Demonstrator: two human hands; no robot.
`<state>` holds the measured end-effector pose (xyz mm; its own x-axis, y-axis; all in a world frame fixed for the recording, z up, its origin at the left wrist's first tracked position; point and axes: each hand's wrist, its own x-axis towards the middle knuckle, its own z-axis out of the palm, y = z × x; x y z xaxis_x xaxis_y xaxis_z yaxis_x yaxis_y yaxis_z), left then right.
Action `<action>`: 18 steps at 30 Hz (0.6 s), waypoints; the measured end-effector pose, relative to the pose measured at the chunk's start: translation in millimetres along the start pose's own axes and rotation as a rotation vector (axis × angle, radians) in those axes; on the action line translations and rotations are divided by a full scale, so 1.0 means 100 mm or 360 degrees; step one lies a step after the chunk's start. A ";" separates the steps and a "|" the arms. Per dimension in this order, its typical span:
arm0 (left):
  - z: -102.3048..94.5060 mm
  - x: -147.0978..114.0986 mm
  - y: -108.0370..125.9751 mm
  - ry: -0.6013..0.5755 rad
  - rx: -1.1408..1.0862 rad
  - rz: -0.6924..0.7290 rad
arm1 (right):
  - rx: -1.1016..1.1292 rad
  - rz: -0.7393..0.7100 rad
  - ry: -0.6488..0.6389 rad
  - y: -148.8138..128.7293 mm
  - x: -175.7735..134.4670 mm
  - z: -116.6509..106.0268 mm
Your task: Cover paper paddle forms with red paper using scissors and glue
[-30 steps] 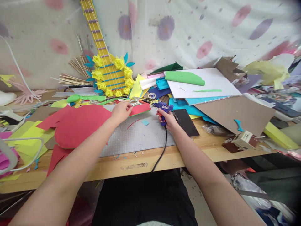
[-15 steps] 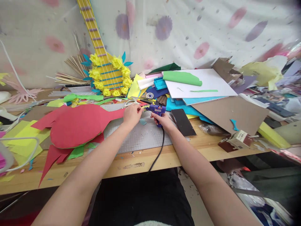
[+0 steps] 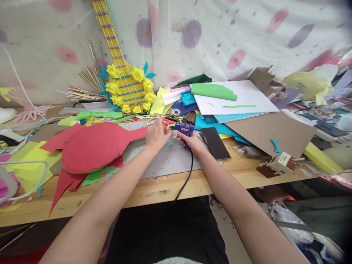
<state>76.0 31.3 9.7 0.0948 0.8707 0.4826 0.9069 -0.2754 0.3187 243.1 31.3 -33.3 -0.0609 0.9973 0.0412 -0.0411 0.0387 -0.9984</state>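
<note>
In my right hand (image 3: 194,142) is a blue hot glue gun (image 3: 184,128), its nozzle pointing left and its dark cord (image 3: 187,179) running off the bench's front edge. My left hand (image 3: 156,135) is closed around the narrow neck of a red guitar-shaped cutout (image 3: 93,148), its fingertips mostly hidden on the far side. The neck's end lies close to the nozzle, where a bit of yellow shows. Green sheet peeks out under the cutout's lower edge. Beneath both hands is a grey cutting mat (image 3: 162,161). Scissors (image 3: 151,120) lie just beyond my left hand.
A yellow guitar model (image 3: 128,88) with paper flowers leans at the back. A phone (image 3: 215,143) lies right of my right hand. White board (image 3: 244,97), brown cardboard (image 3: 271,132) and a small carton (image 3: 277,164) are further right. Yellow sheets (image 3: 33,161) cover the left.
My left hand has shifted from a pinch beside the nozzle back over the red neck, slightly up and away. The glue gun stays in place in my right hand.
</note>
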 end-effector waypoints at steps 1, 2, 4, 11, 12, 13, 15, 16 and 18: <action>0.02 0.00 -0.01 0.0007 0.0007 0.0036 | 0.0007 0.0000 -0.0004 0.00 0.00 0.00; 0.03 -0.01 -0.02 0.0006 0.0020 0.0081 | 0.0010 -0.0004 -0.0006 0.00 0.00 0.00; 0.03 0.00 -0.03 -0.0016 0.0062 0.0168 | 0.0006 -0.0016 -0.0010 0.00 -0.01 0.00; -0.06 0.10 -0.07 -0.0066 0.0022 0.0145 | -0.0104 0.0003 -0.0025 0.06 0.01 0.00; -0.09 0.11 -0.08 -0.0046 -0.0018 0.0101 | -0.0122 0.0008 -0.0028 0.07 0.01 0.00; -0.11 0.13 -0.10 -0.0028 -0.0060 0.0053 | -0.0135 0.0012 -0.0033 0.08 0.02 0.00; -0.16 0.18 -0.14 -0.0009 -0.0148 -0.0070 | -0.0145 0.0012 -0.0041 0.08 0.01 0.00; -0.18 0.20 -0.17 -0.0010 -0.0194 -0.0148 | -0.0142 0.0010 -0.0039 0.06 0.01 0.00; -0.22 0.25 -0.25 -0.0036 -0.0319 -0.0314 | -0.0111 0.0002 -0.0008 0.02 0.00 0.00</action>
<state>46.2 50.6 31.6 -0.0643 0.9238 0.3774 0.8096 -0.1728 0.5609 243.4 31.6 -35.3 -0.0659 0.9970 0.0402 0.0287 0.0422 -0.9987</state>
